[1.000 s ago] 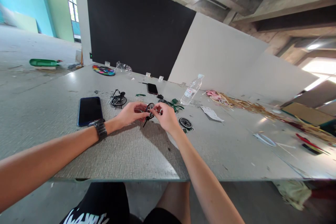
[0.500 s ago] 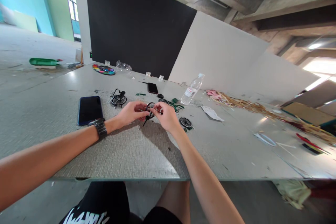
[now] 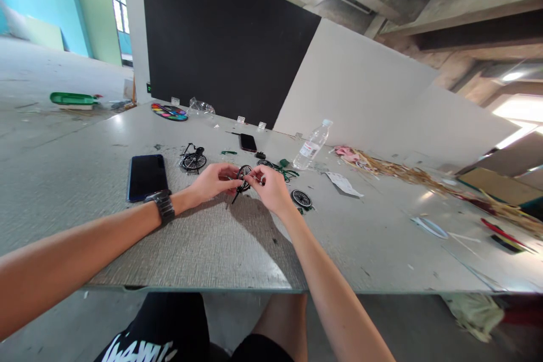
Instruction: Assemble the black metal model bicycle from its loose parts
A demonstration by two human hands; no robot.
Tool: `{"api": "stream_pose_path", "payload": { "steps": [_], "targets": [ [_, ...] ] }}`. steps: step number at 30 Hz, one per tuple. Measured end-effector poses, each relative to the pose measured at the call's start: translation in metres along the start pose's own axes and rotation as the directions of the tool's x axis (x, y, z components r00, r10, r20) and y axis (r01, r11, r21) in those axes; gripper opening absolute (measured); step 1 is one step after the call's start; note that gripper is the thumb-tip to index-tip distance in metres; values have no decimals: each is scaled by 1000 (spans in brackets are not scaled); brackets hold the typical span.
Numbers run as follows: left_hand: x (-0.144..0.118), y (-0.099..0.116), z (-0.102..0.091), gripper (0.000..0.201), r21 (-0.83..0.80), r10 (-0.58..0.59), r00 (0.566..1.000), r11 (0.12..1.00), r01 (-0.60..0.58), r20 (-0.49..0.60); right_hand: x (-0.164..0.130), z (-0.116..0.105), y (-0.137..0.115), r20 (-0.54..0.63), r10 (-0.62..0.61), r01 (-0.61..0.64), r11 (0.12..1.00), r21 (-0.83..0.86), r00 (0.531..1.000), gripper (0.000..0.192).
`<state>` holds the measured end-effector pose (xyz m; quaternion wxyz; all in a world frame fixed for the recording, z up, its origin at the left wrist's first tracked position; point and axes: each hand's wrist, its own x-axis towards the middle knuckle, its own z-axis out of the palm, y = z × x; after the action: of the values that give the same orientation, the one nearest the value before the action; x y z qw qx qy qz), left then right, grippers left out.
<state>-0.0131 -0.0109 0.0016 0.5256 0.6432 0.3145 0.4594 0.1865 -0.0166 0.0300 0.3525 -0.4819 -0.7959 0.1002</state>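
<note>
Between my hands, just above the table, is a small black toy bicycle wheel (image 3: 244,173) with a dark rod-like part sticking out below it. My left hand (image 3: 218,180), wearing a black watch on the wrist, pinches it from the left. The fingers of my right hand (image 3: 266,183) close on its right side near the hub; the exact grip is too small to make out. To the left lies a black toy bicycle part with a wheel (image 3: 195,158). Behind my right hand is a green toy bicycle frame (image 3: 283,169). A loose spoked wheel (image 3: 301,198) lies right of that hand.
A tablet-like device (image 3: 147,177) lies at the left and a phone (image 3: 247,142) farther back. A clear water bottle (image 3: 313,146), a paper sheet (image 3: 343,184) and straw-like strips (image 3: 394,175) are on the right. A paint palette (image 3: 169,112) sits at the back left.
Both hands stay at the wheel with only slight finger movement. The whole view has shifted a little.
</note>
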Motion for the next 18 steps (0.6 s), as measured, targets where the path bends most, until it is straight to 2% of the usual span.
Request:
{"api": "stream_pose_path", "payload": {
  "steps": [12, 18],
  "targets": [
    [0, -2, -1, 36, 26, 0, 1000, 1000, 0, 7, 1, 2, 5, -4, 0, 1, 1000, 26, 1000, 20],
    [0, 1, 0, 37, 37, 10, 1000, 999, -10, 15, 1, 2, 3, -3, 47, -47, 996, 70, 999, 25]
  ]
}}
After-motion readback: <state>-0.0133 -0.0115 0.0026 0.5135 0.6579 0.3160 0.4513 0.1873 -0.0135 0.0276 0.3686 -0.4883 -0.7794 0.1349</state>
